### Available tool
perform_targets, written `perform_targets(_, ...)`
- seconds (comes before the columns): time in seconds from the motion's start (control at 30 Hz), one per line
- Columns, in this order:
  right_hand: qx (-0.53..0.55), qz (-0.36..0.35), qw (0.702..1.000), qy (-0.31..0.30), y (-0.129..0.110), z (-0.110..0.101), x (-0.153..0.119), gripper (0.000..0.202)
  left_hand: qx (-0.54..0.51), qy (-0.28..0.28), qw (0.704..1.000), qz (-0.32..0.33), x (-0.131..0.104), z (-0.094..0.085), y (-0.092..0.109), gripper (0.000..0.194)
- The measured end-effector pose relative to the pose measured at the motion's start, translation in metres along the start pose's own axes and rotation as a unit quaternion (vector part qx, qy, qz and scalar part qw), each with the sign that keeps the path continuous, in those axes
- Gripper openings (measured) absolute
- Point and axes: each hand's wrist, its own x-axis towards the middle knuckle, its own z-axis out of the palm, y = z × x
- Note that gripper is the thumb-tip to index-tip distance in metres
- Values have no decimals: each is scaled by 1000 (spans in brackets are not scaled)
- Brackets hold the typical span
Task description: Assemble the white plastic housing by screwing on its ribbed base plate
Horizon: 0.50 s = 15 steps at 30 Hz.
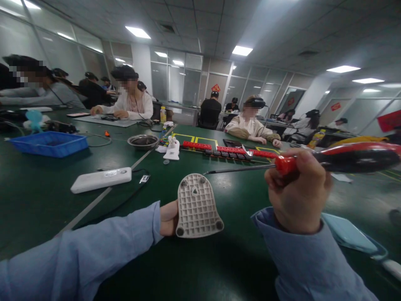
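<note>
My left hand (pixel 169 217) grips a whitish plastic base plate (pixel 198 209) from behind its left side, so most of the fingers are hidden. The plate's ribbed underside faces me, with a rounded top, dark round spots at its corners and a small triangular hole near the top. In my right hand (pixel 299 194) is a screwdriver (pixel 354 159) with a red and black handle, fingers wrapped round its red collar. Its thin shaft points left, and the tip appears close to the plate's upper right corner; I cannot tell whether they touch.
On the green table (pixel 150 259) lie a white power bank (pixel 102 179) with a cable, a blue tray (pixel 52 144), a metal bowl (pixel 142 141), a white plastic part (pixel 172 149) and red strips (pixel 232 149). A light blue case (pixel 349 234) is at right. Several people sit across the table.
</note>
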Motion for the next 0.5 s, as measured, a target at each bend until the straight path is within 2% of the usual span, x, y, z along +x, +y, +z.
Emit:
perform_targets(0.1, -34, -36, 998, -30, -1, 1, -8, 11, -83, -14, 996, -5, -4, 6, -4, 49)
perform_targets(0.23, -106, -189, 973, -75, 6, 2, -25, 6, -105, -46, 993, 6, -7, 7, -6, 48)
perform_targets(0.3, -128, -225, 955, -146, 6, 2, -33, 6, -107, -60, 992, 18, -6, 4, -7, 51)
perform_targets(0.37, -155, -215, 933, -242, 0, 0, -39, 11, -121, -78, 989, 32, -4, 0, -9, 53)
perform_targets(0.5, -229, -212, 879, -362, -17, -7, -43, 26, -153, -98, 983, 24, 0, -7, -12, 51)
